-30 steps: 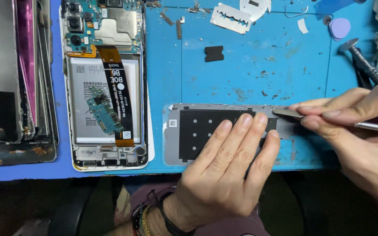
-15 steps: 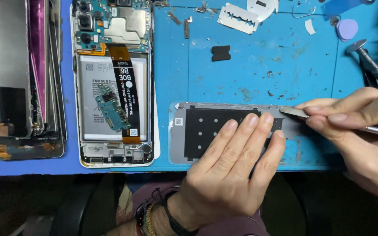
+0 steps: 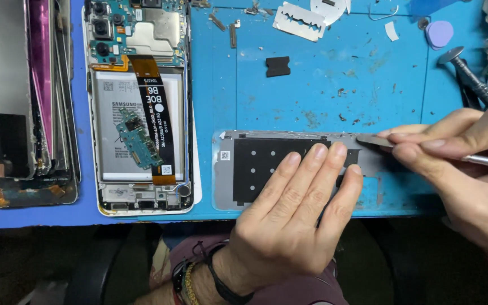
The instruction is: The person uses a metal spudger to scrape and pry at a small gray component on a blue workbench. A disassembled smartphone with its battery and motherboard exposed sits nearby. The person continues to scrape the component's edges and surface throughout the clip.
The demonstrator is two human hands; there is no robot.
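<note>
My left hand (image 3: 295, 217) lies flat with fingers spread, pressing on the grey phone back panel (image 3: 228, 169) with its black sheet, which sits on the blue mat (image 3: 323, 90) at the near table edge. My right hand (image 3: 464, 164) pinches a thin metal pry tool (image 3: 375, 140), its flat tip touching the panel's far right edge just beyond my left fingertips. Left of my left hand lies an opened phone (image 3: 139, 113) with its battery and flex cable exposed; a razor blade (image 3: 292, 21) lies well beyond

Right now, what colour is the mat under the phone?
Blue mat, seen best in the head view.
</note>
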